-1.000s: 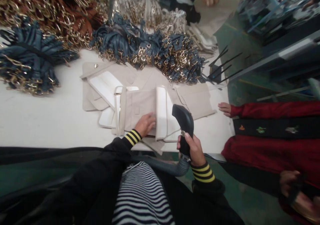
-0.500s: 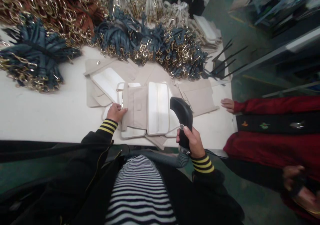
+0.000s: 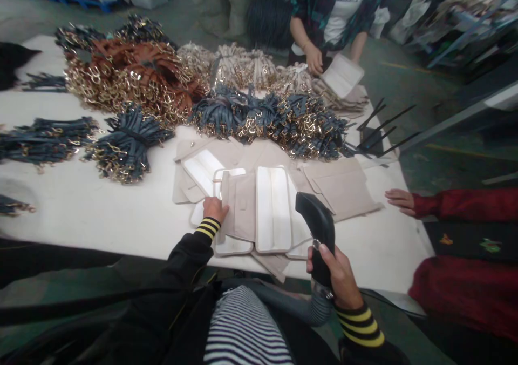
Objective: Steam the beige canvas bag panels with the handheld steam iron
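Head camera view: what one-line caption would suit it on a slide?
Left hand on beige bag panels, right hand gripping a black hose nozzle beside strap bundles.

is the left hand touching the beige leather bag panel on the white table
Touching. The head view shows the left hand resting on the left edge of the beige leather bag panel, fingers overlapping it with no gap showing.

Blue strap bundles [image 3: 267, 119]; brown straps [image 3: 133, 71]

A white surface [image 3: 81, 214] stands on a dull green floor [image 3: 441, 154]; metal racks [image 3: 465, 19] crowd the dim far right corner.
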The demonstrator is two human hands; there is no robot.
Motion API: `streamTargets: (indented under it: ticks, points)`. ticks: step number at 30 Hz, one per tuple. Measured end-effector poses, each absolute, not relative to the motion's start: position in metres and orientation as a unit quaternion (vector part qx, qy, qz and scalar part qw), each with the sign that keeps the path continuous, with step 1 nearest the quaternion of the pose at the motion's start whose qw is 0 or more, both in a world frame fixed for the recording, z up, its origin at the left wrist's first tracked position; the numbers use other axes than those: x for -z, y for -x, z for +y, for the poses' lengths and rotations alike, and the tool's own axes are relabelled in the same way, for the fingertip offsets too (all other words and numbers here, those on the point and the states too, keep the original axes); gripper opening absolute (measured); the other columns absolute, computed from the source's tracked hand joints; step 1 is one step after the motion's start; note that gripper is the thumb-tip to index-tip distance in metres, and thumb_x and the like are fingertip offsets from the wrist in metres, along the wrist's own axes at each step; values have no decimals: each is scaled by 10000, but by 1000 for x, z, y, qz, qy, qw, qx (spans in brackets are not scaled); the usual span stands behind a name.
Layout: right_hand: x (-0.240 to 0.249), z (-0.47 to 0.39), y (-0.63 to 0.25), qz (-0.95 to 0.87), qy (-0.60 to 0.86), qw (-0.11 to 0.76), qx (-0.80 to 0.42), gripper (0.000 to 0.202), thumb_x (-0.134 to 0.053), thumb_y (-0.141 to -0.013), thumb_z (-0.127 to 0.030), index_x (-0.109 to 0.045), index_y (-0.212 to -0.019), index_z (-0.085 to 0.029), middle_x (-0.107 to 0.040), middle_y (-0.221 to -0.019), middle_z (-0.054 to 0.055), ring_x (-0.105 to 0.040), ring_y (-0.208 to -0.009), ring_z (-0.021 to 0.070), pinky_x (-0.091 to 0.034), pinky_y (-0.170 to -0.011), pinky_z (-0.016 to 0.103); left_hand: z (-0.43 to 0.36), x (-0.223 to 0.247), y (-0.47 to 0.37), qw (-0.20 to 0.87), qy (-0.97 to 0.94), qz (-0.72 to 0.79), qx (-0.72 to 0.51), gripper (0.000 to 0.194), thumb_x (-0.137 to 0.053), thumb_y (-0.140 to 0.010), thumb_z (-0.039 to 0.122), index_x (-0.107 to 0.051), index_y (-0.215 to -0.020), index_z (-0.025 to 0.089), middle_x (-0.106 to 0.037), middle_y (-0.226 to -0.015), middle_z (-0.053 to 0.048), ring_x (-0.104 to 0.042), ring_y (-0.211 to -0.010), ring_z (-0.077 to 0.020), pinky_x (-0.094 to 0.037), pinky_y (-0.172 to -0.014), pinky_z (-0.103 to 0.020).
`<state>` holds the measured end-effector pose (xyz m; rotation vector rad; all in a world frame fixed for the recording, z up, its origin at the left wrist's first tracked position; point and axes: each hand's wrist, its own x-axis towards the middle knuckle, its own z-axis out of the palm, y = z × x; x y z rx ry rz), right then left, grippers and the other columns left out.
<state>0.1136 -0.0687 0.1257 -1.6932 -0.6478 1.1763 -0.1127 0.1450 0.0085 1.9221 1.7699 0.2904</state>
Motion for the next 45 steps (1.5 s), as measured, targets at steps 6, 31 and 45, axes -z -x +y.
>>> streamTargets:
  ticks: [6, 31, 45]
  points:
    - [-130, -72, -121, -264, 674, 503, -471, 371, -488, -831, -523, -556, -771, -163, -566, -545, 27, -504, -463, 136, -393, -388, 234, 165, -94, 94, 326, -693, 576, -285, 148, -516, -686, 223, -379, -632, 209, -414, -561, 45, -440, -551, -122, -418, -580, -265]
    - [-132, -66, -142, -335, 676, 398, -522, 370, -474, -834, -525, -531, -755, -167, -572, -539, 9, -528, -475, 134, -414, -457, 247, 47, -6, 96, 594, -597, 508, -181, 184, -590, -725, 348, -604, -784, 174, -671, -745, -79, -638, -719, -206, -514, -706, -378]
    - [-115, -71, -133, -404, 647, 258, -592, 335, -467, -833, -505, -467, -790, -172, -536, -567, -34, -556, -465, 113, -438, -488, 237, 29, -15, 17, 742, -167, 563, -323, 308, -714, -597, 300, -498, -777, 176, -629, -731, -2, -619, -721, -127, -483, -740, -298]
